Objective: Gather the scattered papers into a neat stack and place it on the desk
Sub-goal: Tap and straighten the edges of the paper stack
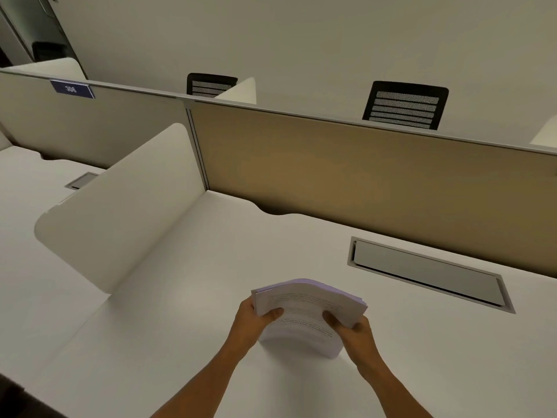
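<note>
A thick stack of white printed papers (307,309) stands on its lower edge on the white desk (193,297), tilted and curved over at the top. My left hand (251,322) grips its left side, thumb across the front sheet. On the right side my right hand (355,333) holds it the same way. The sheets look roughly aligned, with the top edges slightly fanned.
A grey cable hatch (428,273) is set into the desk to the right of the stack. A tan partition (346,167) closes the back and a white rounded divider (129,206) the left. Two black mesh chairs (405,105) stand beyond the partition.
</note>
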`<action>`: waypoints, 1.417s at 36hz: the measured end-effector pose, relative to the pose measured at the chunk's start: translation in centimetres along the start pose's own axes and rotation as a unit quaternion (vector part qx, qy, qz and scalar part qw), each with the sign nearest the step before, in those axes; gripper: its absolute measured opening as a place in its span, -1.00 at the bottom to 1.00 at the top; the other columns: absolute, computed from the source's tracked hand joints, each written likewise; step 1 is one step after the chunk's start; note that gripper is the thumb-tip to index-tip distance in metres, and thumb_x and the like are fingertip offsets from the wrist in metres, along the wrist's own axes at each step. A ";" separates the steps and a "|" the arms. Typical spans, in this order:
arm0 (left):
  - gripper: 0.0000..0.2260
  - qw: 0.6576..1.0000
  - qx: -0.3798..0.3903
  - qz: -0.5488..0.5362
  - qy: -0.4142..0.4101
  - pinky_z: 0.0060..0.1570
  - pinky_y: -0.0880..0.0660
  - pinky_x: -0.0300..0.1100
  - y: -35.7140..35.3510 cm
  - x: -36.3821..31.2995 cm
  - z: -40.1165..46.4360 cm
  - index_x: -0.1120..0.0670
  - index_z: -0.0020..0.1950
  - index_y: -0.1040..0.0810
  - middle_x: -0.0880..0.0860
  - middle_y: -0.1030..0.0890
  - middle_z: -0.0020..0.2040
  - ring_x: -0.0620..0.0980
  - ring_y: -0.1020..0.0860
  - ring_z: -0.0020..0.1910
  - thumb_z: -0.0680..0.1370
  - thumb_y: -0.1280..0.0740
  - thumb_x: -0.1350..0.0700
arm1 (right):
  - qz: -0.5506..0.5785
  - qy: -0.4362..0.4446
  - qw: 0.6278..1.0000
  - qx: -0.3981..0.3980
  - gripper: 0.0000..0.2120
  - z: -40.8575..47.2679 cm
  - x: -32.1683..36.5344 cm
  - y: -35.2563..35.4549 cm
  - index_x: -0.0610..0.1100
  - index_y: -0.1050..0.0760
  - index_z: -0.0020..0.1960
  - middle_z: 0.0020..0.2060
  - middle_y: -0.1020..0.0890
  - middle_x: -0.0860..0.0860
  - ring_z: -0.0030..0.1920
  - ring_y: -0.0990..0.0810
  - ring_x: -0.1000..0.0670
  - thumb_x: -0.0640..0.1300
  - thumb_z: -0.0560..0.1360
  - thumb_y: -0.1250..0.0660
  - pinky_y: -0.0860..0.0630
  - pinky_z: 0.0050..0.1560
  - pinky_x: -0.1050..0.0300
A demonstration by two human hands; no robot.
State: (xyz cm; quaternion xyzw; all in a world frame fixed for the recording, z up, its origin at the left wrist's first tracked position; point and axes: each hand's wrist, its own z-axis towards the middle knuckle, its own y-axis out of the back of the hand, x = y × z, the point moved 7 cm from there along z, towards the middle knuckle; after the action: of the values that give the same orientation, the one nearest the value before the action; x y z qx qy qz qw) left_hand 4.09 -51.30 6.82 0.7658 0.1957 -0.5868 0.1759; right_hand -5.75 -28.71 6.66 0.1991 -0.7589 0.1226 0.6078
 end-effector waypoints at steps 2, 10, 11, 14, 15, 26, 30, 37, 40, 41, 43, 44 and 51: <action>-0.73 1.000 0.005 -0.003 0.001 -0.19 -0.58 -0.42 -0.2 0.0 -0.1 -0.23 -0.04 -0.69 -0.17 -0.74 -0.06 -0.24 -0.68 -0.08 0.43 -0.55 0.15 | -0.023 -0.006 1.000 0.001 -0.82 0.3 -0.6 0.0 0.20 -0.68 0.01 -0.06 -0.76 0.11 -0.02 -0.72 0.06 -0.09 0.52 -0.46 -0.65 -0.13 0.22; -0.78 1.000 -0.018 -0.016 -0.017 -0.18 -0.60 -0.38 0.0 0.2 0.2 -0.25 -0.07 -0.71 -0.12 -0.76 -0.09 -0.21 -0.70 -0.11 0.35 -0.59 0.00 | -0.037 -0.002 0.999 0.010 -0.79 0.9 -0.4 0.6 0.11 -0.66 0.11 -0.03 -0.75 0.09 -0.02 -0.72 0.09 -0.14 0.54 -0.43 -0.64 -0.04 0.16; -0.78 1.000 -0.011 -0.010 -0.013 -0.18 -0.60 -0.38 -0.1 0.4 0.2 -0.25 -0.07 -0.71 -0.13 -0.76 -0.08 -0.20 -0.70 -0.10 0.37 -0.59 0.03 | -0.040 -0.004 0.999 0.016 -0.77 0.8 -0.6 0.6 0.13 -0.65 0.13 -0.01 -0.75 0.10 -0.01 -0.71 0.11 -0.15 0.54 -0.43 -0.65 -0.03 0.17; -0.77 1.000 0.011 0.010 0.011 -0.16 -0.61 -0.35 -0.5 1.6 -0.1 -0.26 -0.07 -0.69 -0.15 -0.75 -0.07 -0.19 -0.70 -0.06 0.44 -0.55 0.10 | -0.049 -0.013 0.998 0.029 -0.68 0.5 -1.0 0.5 0.24 -0.64 0.07 -0.01 -0.74 0.15 -0.01 -0.70 0.17 -0.21 0.54 -0.42 -0.64 -0.11 0.28; -0.76 1.000 0.018 0.017 0.012 -0.13 -0.62 -0.33 -0.7 1.9 -0.1 -0.27 -0.05 -0.68 -0.16 -0.75 -0.05 -0.19 -0.69 -0.04 0.46 -0.53 0.10 | -0.050 -0.014 0.998 0.029 -0.67 0.5 -1.1 0.5 0.24 -0.65 0.06 -0.02 -0.74 0.14 -0.01 -0.70 0.17 -0.22 0.55 -0.41 -0.64 -0.14 0.29; -0.73 0.999 0.033 0.040 0.018 -0.19 -0.57 -0.46 -1.4 2.6 -0.7 -0.38 -0.05 -0.65 -0.29 -0.71 -0.03 -0.32 -0.65 -0.04 0.55 -0.43 0.07 | -0.038 -0.025 0.999 0.014 -0.79 0.9 -2.9 1.1 0.05 -0.66 0.11 -0.02 -0.76 0.07 0.01 -0.72 0.05 -0.20 0.55 -0.41 -0.65 0.01 0.10; -0.80 0.998 0.022 0.051 0.026 -0.14 -0.61 -0.36 -1.6 3.4 -0.9 -0.26 0.00 -0.63 -0.19 -0.73 -0.04 -0.21 -0.67 -0.02 0.54 -0.43 0.08 | -0.054 -0.016 0.998 -0.001 -0.76 0.8 -3.3 1.3 0.18 -0.66 0.06 -0.04 -0.75 0.13 -0.02 -0.71 0.11 -0.16 0.56 -0.40 -0.65 -0.04 0.17; -0.78 0.995 0.042 0.073 0.053 -0.21 -0.58 -0.41 -2.0 5.1 -1.2 -0.10 0.17 -0.58 -0.10 -0.67 0.05 -0.18 -0.62 0.03 0.57 -0.40 0.14 | -0.113 -0.032 0.993 -0.020 -0.79 0.4 -4.6 1.1 0.23 -0.58 0.05 -0.04 -0.71 0.16 -0.01 -0.69 0.04 -0.10 0.56 -0.40 -0.60 -0.08 0.26; -0.77 0.993 0.067 0.085 0.049 -0.19 -0.61 -0.37 -2.0 4.8 -0.9 -0.13 0.13 -0.58 -0.08 -0.68 0.06 -0.13 -0.63 0.03 0.54 -0.43 0.16 | -0.176 -0.038 0.984 -0.016 -0.86 0.9 -4.5 1.6 0.03 -0.63 0.11 -0.06 -0.72 0.07 -0.08 -0.69 0.03 -0.06 0.56 -0.40 -0.58 -0.23 0.34; -0.76 0.993 0.073 0.084 0.041 -0.18 -0.62 -0.34 -1.9 4.4 -0.7 -0.14 0.10 -0.59 -0.10 -0.69 0.05 -0.11 -0.65 0.02 0.53 -0.45 0.17 | -0.200 -0.037 0.979 -0.008 -0.83 1.2 -4.3 1.8 -0.04 -0.65 0.13 -0.07 -0.72 0.03 -0.11 -0.69 0.04 -0.06 0.56 -0.40 -0.59 -0.26 0.34; -0.73 0.994 0.070 0.076 0.024 -0.16 -0.65 -0.26 -1.3 3.4 -0.2 -0.13 0.06 -0.62 -0.12 -0.73 0.00 -0.06 -0.69 0.01 0.49 -0.48 0.21 | -0.243 -0.029 0.969 0.019 -0.82 1.6 -3.4 2.0 -0.07 -0.66 0.11 -0.11 -0.72 0.02 -0.15 -0.69 0.04 -0.05 0.55 -0.40 -0.63 -0.25 0.26; -0.73 0.995 0.061 0.072 0.014 -0.12 -0.66 -0.22 -0.8 2.7 0.2 -0.11 0.05 -0.65 -0.10 -0.74 -0.01 -0.02 -0.70 0.01 0.47 -0.49 0.23 | -0.263 -0.022 0.964 0.036 -0.84 1.8 -2.8 2.0 -0.06 -0.67 0.08 -0.13 -0.72 0.02 -0.17 -0.70 0.03 -0.03 0.55 -0.40 -0.65 -0.22 0.19; -0.33 0.990 0.001 0.124 -0.073 0.23 -0.54 -0.09 2.0 -3.0 2.9 -0.16 0.40 -0.38 -0.05 -0.53 0.36 0.02 -0.49 0.34 0.38 -0.59 0.10 | -0.373 0.005 0.917 0.145 -0.83 1.7 2.1 2.3 -0.01 -0.67 0.10 -0.07 -0.74 0.06 -0.14 -0.72 0.04 -0.04 0.57 -0.35 -0.67 -0.17 0.20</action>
State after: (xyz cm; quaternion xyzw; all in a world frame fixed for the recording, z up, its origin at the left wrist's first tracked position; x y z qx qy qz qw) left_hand 1.94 -54.78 9.09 0.7397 0.0854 -0.6147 0.2601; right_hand -8.67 -27.76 8.40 0.5528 -0.6004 -0.0034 0.5779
